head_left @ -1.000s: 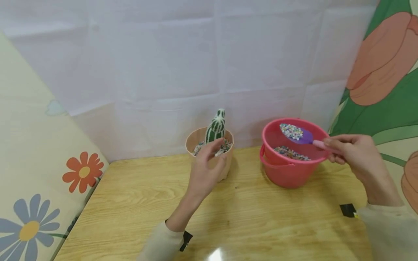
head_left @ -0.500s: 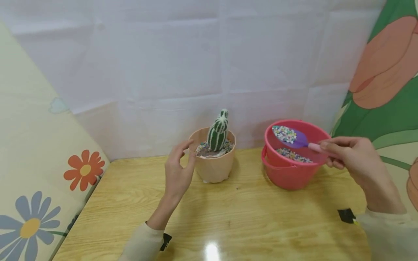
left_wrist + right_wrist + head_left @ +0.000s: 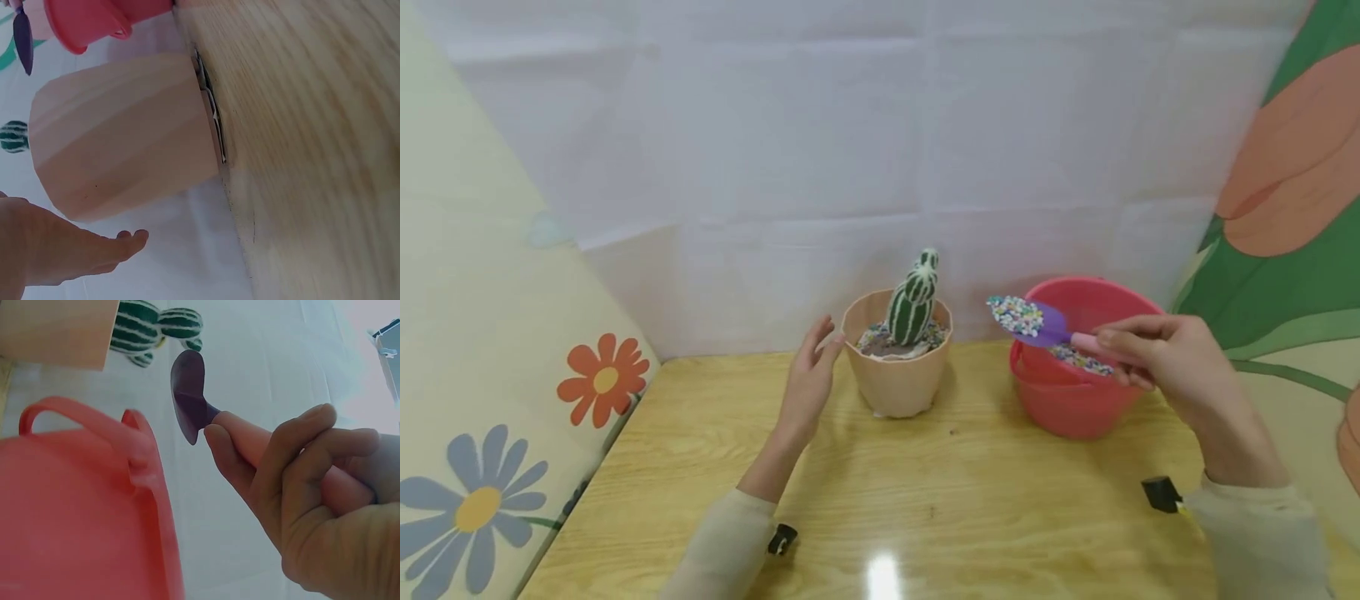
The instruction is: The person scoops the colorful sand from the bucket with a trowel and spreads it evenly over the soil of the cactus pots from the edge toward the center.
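Observation:
My right hand (image 3: 1165, 358) grips the pink handle of a small purple trowel (image 3: 1051, 323), its blade heaped with multicoloured pebbles (image 3: 1017, 315). The blade reaches past the left rim of a pink bucket (image 3: 1075, 404), which has more pebbles inside. In the right wrist view the fingers curl round the handle (image 3: 247, 437). A peach plant pot (image 3: 898, 383) stands to the left, holding a green and white cactus (image 3: 912, 312) with pebbles and a brown patch round its base. Beside the pot's left side is my left hand (image 3: 808, 379), fingers extended; whether the fingertips touch it I cannot tell.
Pot and bucket stand on a wooden table (image 3: 880, 483), close to the white cloth (image 3: 775, 167) behind. Flower-printed panels (image 3: 482, 317) flank the table on both sides. The bucket's handle hangs down on its front.
My right hand has carried the loaded trowel left, from over the bucket to past its rim. My left hand has drawn back from the pot's front to its left side.

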A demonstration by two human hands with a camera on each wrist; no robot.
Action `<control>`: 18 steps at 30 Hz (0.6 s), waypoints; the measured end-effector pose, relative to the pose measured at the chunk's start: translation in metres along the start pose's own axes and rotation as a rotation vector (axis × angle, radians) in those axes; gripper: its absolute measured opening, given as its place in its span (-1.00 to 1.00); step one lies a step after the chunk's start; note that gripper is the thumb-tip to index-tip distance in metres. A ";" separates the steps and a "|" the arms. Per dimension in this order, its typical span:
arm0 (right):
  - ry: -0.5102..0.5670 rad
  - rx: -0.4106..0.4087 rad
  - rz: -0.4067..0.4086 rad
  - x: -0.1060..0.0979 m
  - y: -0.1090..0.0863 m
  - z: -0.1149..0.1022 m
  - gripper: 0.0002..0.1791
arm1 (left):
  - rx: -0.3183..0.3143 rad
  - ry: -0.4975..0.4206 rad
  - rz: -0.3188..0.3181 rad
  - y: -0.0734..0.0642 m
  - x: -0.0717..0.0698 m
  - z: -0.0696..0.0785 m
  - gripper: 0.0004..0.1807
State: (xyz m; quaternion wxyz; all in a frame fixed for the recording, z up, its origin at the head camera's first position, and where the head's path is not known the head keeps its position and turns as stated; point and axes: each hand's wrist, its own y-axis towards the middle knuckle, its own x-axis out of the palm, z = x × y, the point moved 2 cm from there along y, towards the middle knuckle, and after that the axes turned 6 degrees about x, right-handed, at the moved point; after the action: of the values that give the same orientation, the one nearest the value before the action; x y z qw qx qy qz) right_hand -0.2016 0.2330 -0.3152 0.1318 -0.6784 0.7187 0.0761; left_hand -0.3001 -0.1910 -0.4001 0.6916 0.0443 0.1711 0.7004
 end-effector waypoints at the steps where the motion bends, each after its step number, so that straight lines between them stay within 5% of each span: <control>1: -0.005 -0.001 -0.010 0.003 0.001 -0.001 -0.47 | -0.017 -0.014 -0.009 0.001 -0.001 -0.001 -0.33; 6: 0.008 -0.011 -0.070 0.018 0.007 -0.005 -0.50 | -0.067 -0.070 -0.027 0.003 -0.001 -0.005 -0.32; 18: 0.039 -0.007 -0.200 0.062 0.020 -0.015 -0.56 | -0.079 -0.171 -0.078 0.003 0.006 -0.010 -0.27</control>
State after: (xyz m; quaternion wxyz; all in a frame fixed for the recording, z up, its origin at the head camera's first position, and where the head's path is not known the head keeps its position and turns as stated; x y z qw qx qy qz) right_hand -0.2255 0.1712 -0.3207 0.1221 -0.7487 0.6496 0.0518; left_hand -0.3061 -0.1870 -0.4100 0.7316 0.0699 0.0852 0.6728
